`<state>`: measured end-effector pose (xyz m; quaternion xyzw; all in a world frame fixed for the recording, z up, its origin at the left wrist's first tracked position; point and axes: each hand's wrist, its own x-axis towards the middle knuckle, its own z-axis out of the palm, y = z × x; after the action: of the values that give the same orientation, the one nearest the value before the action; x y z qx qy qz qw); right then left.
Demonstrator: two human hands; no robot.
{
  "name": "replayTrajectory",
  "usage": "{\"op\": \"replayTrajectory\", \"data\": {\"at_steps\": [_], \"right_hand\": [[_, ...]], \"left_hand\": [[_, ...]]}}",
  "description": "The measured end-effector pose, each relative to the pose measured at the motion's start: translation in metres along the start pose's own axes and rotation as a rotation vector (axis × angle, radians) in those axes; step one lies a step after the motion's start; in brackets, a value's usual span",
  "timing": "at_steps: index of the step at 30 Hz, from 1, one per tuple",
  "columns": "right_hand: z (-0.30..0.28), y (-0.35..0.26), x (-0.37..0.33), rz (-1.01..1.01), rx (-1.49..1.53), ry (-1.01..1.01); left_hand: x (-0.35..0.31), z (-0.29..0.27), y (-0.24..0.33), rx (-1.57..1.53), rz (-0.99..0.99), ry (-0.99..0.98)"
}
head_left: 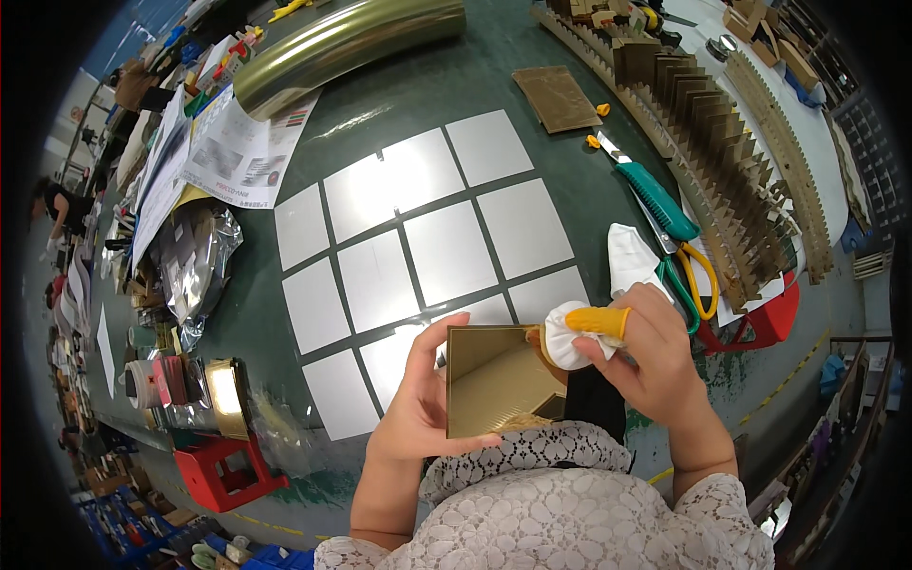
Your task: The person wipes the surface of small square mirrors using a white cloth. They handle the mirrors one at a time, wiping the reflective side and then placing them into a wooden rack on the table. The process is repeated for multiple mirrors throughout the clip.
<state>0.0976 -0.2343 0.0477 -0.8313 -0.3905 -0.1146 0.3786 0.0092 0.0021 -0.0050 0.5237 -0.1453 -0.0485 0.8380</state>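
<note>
My left hand point(410, 404) grips a square, gold mirror-like plate point(494, 385) by its left side, thumb at the top edge and fingers below. My right hand point(657, 356) pinches a bunched white cloth point(565, 344) against the plate's upper right corner. A yellow finger cot point(600, 321) covers one of its fingers. Beyond the plate, several silver square sheets point(377, 280) lie in rows on the green table point(256, 313). Another white cloth point(632, 256) rests past my right hand, beside scissors point(701, 285) with green and yellow handles and a teal utility knife point(660, 199).
A slotted rack of upright plates point(698, 123) stands at the right. A brown flat piece point(556, 98) lies farther back. A large gold roll point(351, 52) and printed papers point(237, 157) occupy the far left. Red stools point(223, 473) stand at both table sides.
</note>
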Motion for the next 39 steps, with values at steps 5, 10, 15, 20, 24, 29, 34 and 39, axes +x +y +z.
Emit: {"op": "replayTrajectory", "data": {"at_steps": [5,10,15,20,24,29,34,39], "right_hand": [[-0.005,0.004,-0.004,0.015,-0.03,0.006],[-0.011,0.008,-0.008,0.056,-0.066,0.032],[-0.014,0.008,-0.011,0.108,-0.074,0.095],[-0.017,0.007,-0.011,0.127,-0.061,0.113],[-0.016,0.007,-0.012,0.141,-0.059,0.099],[-0.015,0.006,-0.011,0.161,-0.034,0.101],[-0.013,0.007,-0.013,0.214,0.018,0.064],[-0.007,0.002,-0.013,0.267,0.125,0.105]], "left_hand": [[-0.002,-0.002,-0.001,-0.002,0.001,-0.005],[0.0,-0.004,0.0,-0.032,0.036,-0.035],[0.0,-0.003,0.001,0.021,0.039,-0.015],[-0.001,-0.002,0.002,-0.008,0.022,-0.011],[0.0,-0.002,0.003,-0.038,0.04,-0.036],[0.001,-0.006,0.002,0.026,0.066,-0.063],[-0.002,0.001,0.002,-0.093,-0.03,0.05],[-0.001,0.001,0.002,-0.108,-0.038,0.065]]}}
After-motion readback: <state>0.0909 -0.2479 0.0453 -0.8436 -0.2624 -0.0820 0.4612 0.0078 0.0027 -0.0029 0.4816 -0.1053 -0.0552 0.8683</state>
